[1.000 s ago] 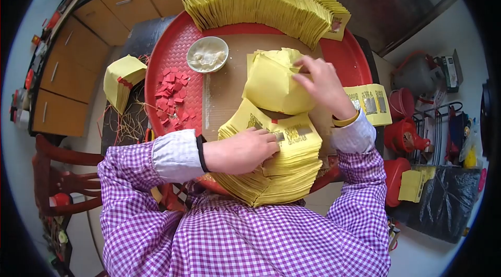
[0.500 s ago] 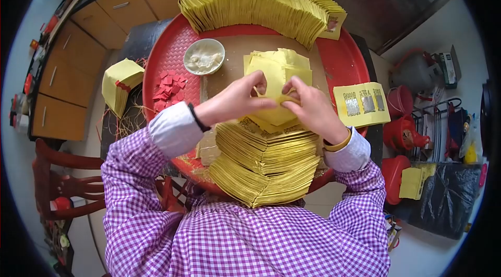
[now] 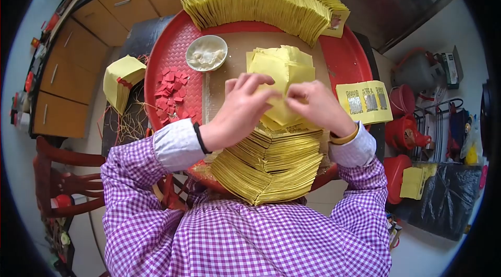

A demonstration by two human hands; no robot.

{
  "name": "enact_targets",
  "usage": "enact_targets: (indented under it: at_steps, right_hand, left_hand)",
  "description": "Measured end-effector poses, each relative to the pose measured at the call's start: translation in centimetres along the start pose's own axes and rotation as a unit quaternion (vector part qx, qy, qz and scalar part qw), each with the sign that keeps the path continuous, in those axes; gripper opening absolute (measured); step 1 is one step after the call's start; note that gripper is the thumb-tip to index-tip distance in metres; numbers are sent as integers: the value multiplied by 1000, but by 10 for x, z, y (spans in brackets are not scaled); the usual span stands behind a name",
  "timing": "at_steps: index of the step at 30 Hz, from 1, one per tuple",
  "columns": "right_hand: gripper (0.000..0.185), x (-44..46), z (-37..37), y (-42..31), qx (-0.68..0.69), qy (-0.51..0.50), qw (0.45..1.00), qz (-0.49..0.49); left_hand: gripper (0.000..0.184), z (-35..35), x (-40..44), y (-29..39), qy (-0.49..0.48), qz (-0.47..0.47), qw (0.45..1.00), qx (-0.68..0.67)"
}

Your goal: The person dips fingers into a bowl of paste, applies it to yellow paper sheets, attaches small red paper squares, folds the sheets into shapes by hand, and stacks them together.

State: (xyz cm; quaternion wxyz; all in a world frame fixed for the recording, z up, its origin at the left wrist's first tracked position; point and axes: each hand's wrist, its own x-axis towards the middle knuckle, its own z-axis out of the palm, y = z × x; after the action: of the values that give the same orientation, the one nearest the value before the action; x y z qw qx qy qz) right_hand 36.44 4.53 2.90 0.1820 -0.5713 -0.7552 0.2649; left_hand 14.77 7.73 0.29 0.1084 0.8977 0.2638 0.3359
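Yellow folded paper (image 3: 279, 68) lies on the cardboard in the middle of the tray, with both hands over its near part. My left hand (image 3: 245, 107) is bent at its left side, fingers curled toward the paper; what its fingertips touch is hidden. On the right, my right hand (image 3: 315, 105) has thumb and forefinger pinched together at the paper's edge. Below the hands, a thick stack of folded yellow papers (image 3: 266, 167) reaches toward my body. The printed faces at its top are mostly covered.
A round red tray (image 3: 175, 47) holds a white bowl of paste (image 3: 206, 53), small red paper pieces (image 3: 169, 94) and a long curved row of yellow papers (image 3: 261, 3). Printed sheets (image 3: 365, 102) lie at the right rim, a tied yellow bundle (image 3: 122, 81) at the left.
My left hand has risen from the stack to the folded paper. My right hand has moved slightly down and inward. The paper's near edge now covers part of the stack's top.
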Motion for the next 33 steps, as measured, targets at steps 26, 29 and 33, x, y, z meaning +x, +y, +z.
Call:
enact_targets:
  at_steps: [26, 29, 33]
  right_hand:
    - [29, -9, 10, -5, -100, 54, 994, -6]
    - [26, -6, 8, -2, -65, 47, 997, 21]
    - [28, -19, 29, -3, -62, 14, 998, 21]
  left_hand:
    - [27, 8, 15, -21, -229, -220, 899, -301]
    - [33, 0, 9, -26, -173, -195, 919, -296]
    - [41, -21, 10, -7, -287, -208, 904, -239]
